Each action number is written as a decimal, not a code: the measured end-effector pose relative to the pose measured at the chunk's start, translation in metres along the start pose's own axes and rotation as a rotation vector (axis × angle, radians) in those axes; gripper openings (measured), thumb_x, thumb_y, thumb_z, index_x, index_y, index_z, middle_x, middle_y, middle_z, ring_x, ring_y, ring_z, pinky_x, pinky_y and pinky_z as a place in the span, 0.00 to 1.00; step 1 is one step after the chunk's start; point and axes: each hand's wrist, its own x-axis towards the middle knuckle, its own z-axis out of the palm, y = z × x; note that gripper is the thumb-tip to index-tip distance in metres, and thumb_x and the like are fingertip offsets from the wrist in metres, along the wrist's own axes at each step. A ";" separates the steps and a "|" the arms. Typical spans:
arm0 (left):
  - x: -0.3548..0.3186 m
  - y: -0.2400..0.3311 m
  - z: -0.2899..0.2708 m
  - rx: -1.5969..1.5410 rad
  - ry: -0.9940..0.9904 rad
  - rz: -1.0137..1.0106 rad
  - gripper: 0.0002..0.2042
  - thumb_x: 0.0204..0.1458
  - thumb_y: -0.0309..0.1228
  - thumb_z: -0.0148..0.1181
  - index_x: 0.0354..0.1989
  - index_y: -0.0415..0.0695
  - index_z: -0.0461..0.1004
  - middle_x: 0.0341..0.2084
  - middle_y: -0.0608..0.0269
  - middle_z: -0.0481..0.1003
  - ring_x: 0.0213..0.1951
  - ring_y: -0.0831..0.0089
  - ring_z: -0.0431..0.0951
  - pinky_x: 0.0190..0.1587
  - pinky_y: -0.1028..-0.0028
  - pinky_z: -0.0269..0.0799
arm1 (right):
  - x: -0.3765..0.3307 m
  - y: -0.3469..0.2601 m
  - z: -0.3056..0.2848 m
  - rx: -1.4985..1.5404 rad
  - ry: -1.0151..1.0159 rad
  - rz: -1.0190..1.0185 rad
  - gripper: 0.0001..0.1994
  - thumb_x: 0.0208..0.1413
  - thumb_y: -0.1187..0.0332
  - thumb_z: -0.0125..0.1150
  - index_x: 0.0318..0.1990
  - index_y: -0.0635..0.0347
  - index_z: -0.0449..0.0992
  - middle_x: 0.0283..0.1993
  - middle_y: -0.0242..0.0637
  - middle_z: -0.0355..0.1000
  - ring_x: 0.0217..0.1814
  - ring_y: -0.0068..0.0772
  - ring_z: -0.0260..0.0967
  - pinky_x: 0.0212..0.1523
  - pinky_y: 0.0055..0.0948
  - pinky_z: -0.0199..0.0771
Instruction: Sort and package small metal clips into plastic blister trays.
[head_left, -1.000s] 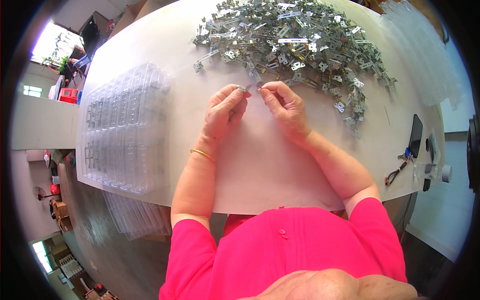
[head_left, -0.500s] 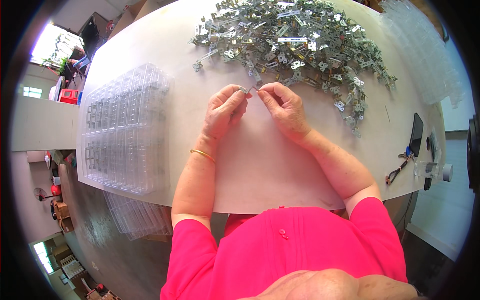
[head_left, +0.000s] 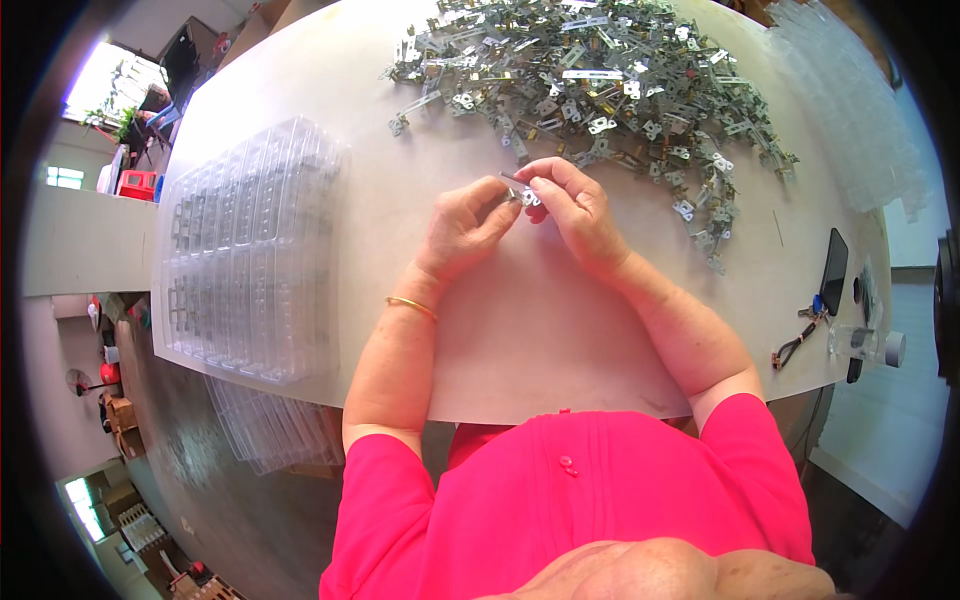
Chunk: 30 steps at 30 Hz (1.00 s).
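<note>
Between my two hands is a small silvery metal bracket (head_left: 530, 198), pinched from both sides above the pale tabletop. The fingertips of my left hand (head_left: 463, 228) are closed on its left end. My right hand (head_left: 578, 212) grips the other end, thumb and forefinger together. Fingers cover part of the bracket, so its full shape is hidden. Just beyond my hands lies a large heap of similar metal brackets (head_left: 570, 85), some with brass-coloured parts.
Clear plastic trays (head_left: 250, 250) with rows of metal parts are stacked at the left. More clear plastic trays (head_left: 850, 100) lie at the far right. A phone (head_left: 833, 270), keys on a black strap (head_left: 797, 340) and a clear bottle (head_left: 860, 344) sit along the right edge.
My hands have come closer together, the left shifting slightly right. The bracket has turned, and more of its pale end now shows between the fingers.
</note>
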 end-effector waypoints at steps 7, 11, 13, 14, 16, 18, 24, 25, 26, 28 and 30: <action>-0.002 0.003 0.003 0.118 -0.042 0.053 0.06 0.55 0.25 0.64 0.29 0.38 0.73 0.19 0.80 0.62 0.22 0.88 0.56 0.23 0.80 0.53 | 0.006 0.020 0.003 -0.031 -0.008 -0.187 0.06 0.62 0.75 0.58 0.45 0.60 0.75 0.41 0.29 0.74 0.42 0.17 0.70 0.43 0.20 0.72; 0.000 0.010 0.009 0.232 0.056 0.094 0.07 0.55 0.25 0.65 0.28 0.38 0.73 0.17 0.77 0.61 0.22 0.88 0.56 0.22 0.79 0.54 | 0.008 0.012 0.005 -0.064 0.092 -0.467 0.05 0.63 0.76 0.58 0.44 0.58 0.75 0.44 0.29 0.73 0.43 0.17 0.69 0.44 0.19 0.71; 0.001 0.010 0.008 0.209 0.178 0.060 0.07 0.54 0.26 0.66 0.29 0.39 0.74 0.16 0.75 0.61 0.21 0.87 0.57 0.22 0.78 0.55 | 0.007 0.016 0.002 -0.072 0.077 -0.375 0.04 0.63 0.75 0.58 0.44 0.58 0.75 0.43 0.29 0.73 0.41 0.17 0.69 0.43 0.19 0.72; 0.002 0.008 0.008 0.207 0.203 0.058 0.06 0.54 0.26 0.66 0.30 0.39 0.75 0.15 0.75 0.61 0.21 0.87 0.57 0.22 0.78 0.55 | 0.006 0.017 0.001 -0.080 0.063 -0.281 0.04 0.64 0.74 0.58 0.44 0.59 0.76 0.41 0.29 0.73 0.40 0.17 0.69 0.43 0.19 0.72; 0.001 0.006 0.006 0.231 0.188 0.074 0.05 0.54 0.26 0.66 0.31 0.39 0.76 0.16 0.76 0.63 0.21 0.87 0.57 0.22 0.79 0.55 | 0.004 0.015 -0.001 -0.085 0.009 -0.179 0.05 0.65 0.74 0.57 0.46 0.59 0.75 0.40 0.29 0.74 0.40 0.17 0.69 0.43 0.20 0.72; 0.001 0.006 0.004 0.257 0.174 0.090 0.05 0.53 0.25 0.66 0.32 0.39 0.76 0.16 0.76 0.64 0.21 0.87 0.58 0.23 0.79 0.56 | 0.002 0.012 0.001 -0.088 -0.047 -0.076 0.06 0.65 0.73 0.56 0.47 0.60 0.75 0.39 0.29 0.74 0.40 0.17 0.70 0.43 0.20 0.73; 0.000 0.014 -0.006 -0.180 -0.030 -0.128 0.17 0.60 0.34 0.51 0.52 0.37 0.73 0.35 0.60 0.79 0.32 0.77 0.77 0.37 0.79 0.71 | 0.004 0.006 0.001 -0.049 0.091 -0.178 0.05 0.65 0.72 0.56 0.45 0.60 0.76 0.37 0.28 0.75 0.37 0.17 0.72 0.39 0.20 0.76; 0.000 0.013 -0.007 -0.179 -0.030 -0.126 0.17 0.60 0.34 0.51 0.52 0.37 0.73 0.35 0.60 0.79 0.32 0.77 0.77 0.37 0.79 0.71 | 0.004 0.005 0.001 -0.015 0.108 -0.175 0.05 0.65 0.72 0.56 0.45 0.60 0.76 0.37 0.28 0.75 0.37 0.18 0.72 0.39 0.20 0.76; 0.000 0.013 -0.009 -0.264 -0.074 -0.167 0.17 0.60 0.34 0.52 0.52 0.37 0.73 0.36 0.59 0.79 0.33 0.76 0.77 0.38 0.78 0.72 | 0.005 0.004 0.001 0.021 0.122 -0.171 0.05 0.65 0.72 0.56 0.45 0.60 0.76 0.37 0.28 0.75 0.37 0.18 0.73 0.40 0.21 0.77; 0.000 0.013 -0.010 -0.348 -0.116 -0.208 0.16 0.60 0.34 0.53 0.52 0.37 0.73 0.37 0.59 0.79 0.34 0.76 0.77 0.39 0.77 0.72 | 0.005 0.005 0.001 0.005 0.118 -0.183 0.05 0.65 0.72 0.57 0.45 0.60 0.76 0.37 0.29 0.75 0.37 0.18 0.73 0.39 0.21 0.77; 0.001 0.014 -0.009 -0.404 -0.129 -0.225 0.17 0.59 0.31 0.53 0.54 0.35 0.70 0.39 0.58 0.78 0.35 0.75 0.77 0.39 0.75 0.73 | 0.005 0.009 -0.001 -0.012 0.116 -0.194 0.05 0.64 0.72 0.58 0.45 0.60 0.76 0.36 0.30 0.75 0.37 0.19 0.73 0.39 0.20 0.76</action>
